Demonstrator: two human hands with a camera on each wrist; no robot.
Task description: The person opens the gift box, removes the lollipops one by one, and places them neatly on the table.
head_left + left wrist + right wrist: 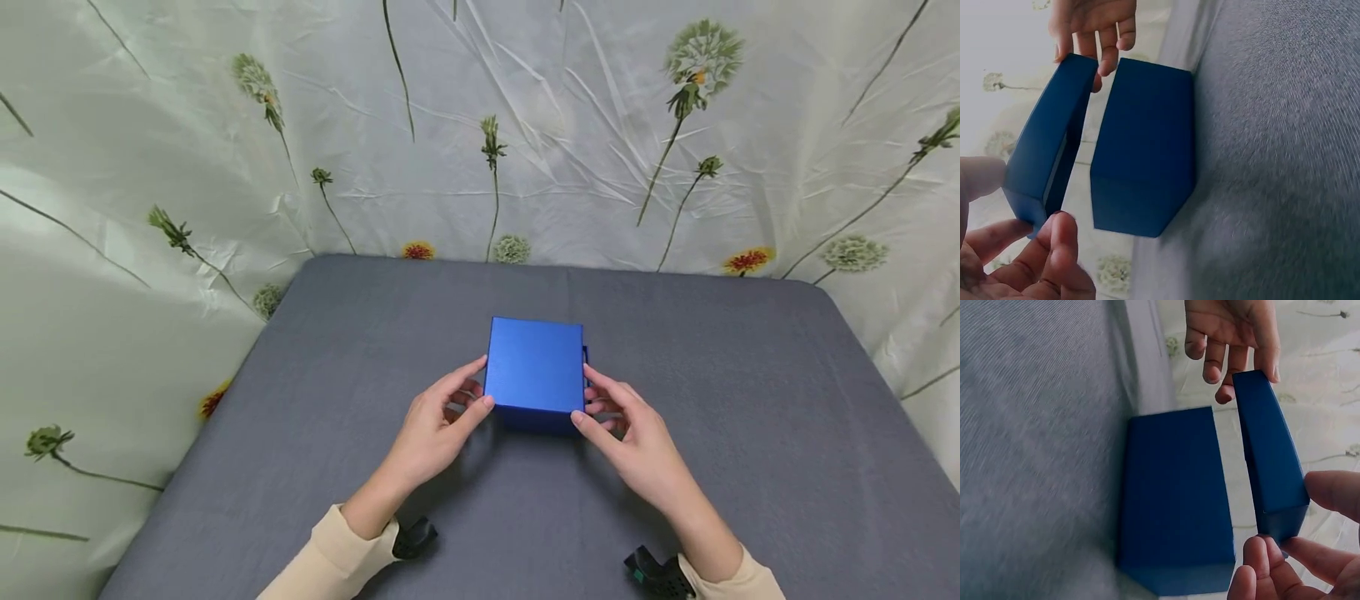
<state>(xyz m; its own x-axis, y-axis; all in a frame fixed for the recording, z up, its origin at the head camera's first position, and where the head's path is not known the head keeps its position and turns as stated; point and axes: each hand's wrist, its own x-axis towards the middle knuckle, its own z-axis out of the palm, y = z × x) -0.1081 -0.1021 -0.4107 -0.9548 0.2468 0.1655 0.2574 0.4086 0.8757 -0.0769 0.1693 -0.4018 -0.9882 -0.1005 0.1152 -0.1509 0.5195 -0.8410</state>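
You hold a blue box lid up in the air with both hands. Your left hand pinches the left side of it. The left thumb is at the near left corner, and a finger touches the left edge farther back. Your right hand pinches the right side in much the same way, with its thumb at the near right corner and a finger on the right edge. Both hands have their fingers bent around the lid, and they are apart from each other, with the lid between them.

Right under the lid is the blue box bottom. It stands on the gray table, near the middle from left to right. Your wrist views show a gap between the lid and the box bottom, so the two are not touching. From your head view, the lid hides most of the bottom.

You have cream sleeves, and a black gadget sits at each wrist. On the far side and the left side of the table hangs a pale cloth with dandelions and orange flowers on it.
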